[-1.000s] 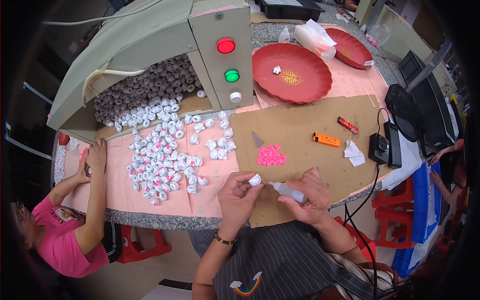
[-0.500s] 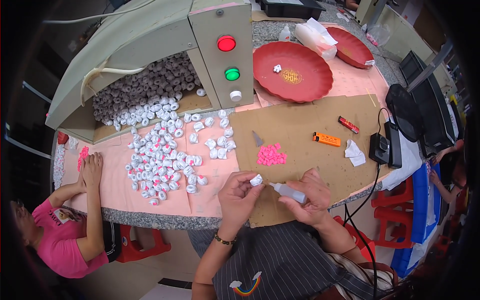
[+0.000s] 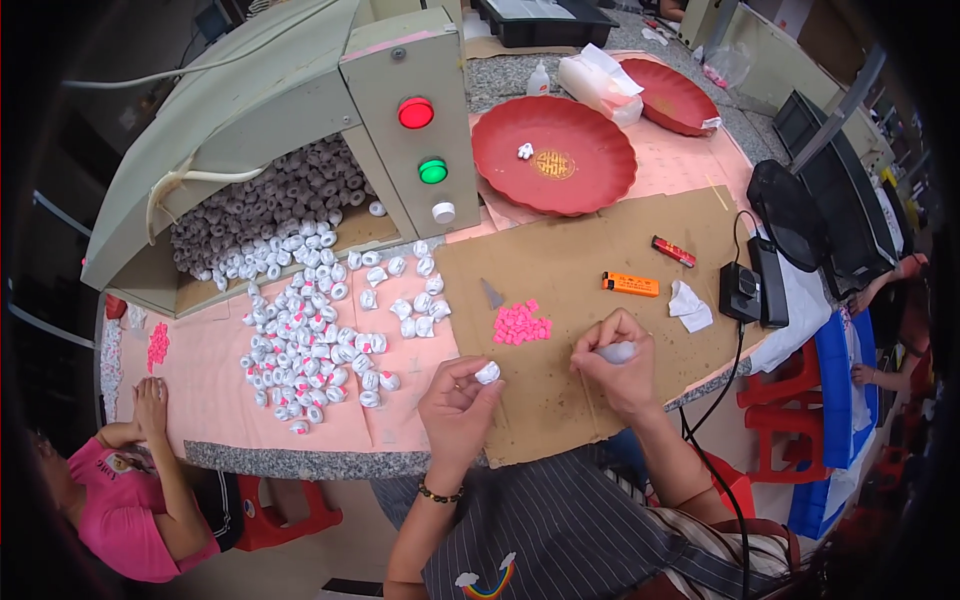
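Cardboard sheet is spread over the near part of the bench, and both of the person's hands are held above its front edge. A small white cap-like piece is pinched between thumb and fingertips of the left hand, the fingers curled closely around it. A small white tube is gripped in the right hand, whose fingers are wrapped tightly about it; the tube's tip cannot be made out. The two hands are near each other but apart.

A little heap of pink pieces is seen on the cardboard just beyond the hands. Farther right on the cardboard an orange lighter, a red lighter and a crumpled white tissue are laid. To the left, on the pink mat, many white pieces are scattered, spilling from the open mouth of a grey-green machine whose panel carries a red button and a green button. A red round tray is set behind the cardboard, with one white piece on it. At the lower left, another person in a pink shirt is seated at the bench with a hand on the mat.
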The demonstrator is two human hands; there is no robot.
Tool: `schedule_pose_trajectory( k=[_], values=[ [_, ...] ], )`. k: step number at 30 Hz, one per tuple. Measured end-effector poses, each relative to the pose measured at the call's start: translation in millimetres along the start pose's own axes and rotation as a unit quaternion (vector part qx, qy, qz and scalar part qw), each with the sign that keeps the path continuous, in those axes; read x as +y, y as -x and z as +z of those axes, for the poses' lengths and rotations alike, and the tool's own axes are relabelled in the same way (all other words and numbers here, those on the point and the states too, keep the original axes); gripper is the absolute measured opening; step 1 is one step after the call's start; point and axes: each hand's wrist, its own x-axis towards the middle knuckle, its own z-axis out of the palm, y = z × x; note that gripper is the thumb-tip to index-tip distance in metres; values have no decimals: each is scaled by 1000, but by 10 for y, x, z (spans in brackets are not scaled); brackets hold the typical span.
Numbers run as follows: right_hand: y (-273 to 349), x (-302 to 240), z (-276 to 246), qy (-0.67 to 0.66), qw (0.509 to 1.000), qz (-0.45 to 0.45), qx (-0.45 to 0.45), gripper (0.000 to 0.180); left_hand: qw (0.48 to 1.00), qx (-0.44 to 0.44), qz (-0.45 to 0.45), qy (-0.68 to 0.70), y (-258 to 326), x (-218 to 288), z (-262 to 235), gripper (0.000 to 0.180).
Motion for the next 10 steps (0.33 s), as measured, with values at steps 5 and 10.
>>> schedule_pose_trajectory(
  k=[5, 10],
  values=[
    [-171, 49, -21, 357, 923, -126, -74, 13, 1000, 4, -3, 13, 4, 27, -10, 30],
    [-286, 145, 30, 548, 779, -287, -105, 14, 999, 20, -17, 45, -11, 80, 3, 31]
  ],
)
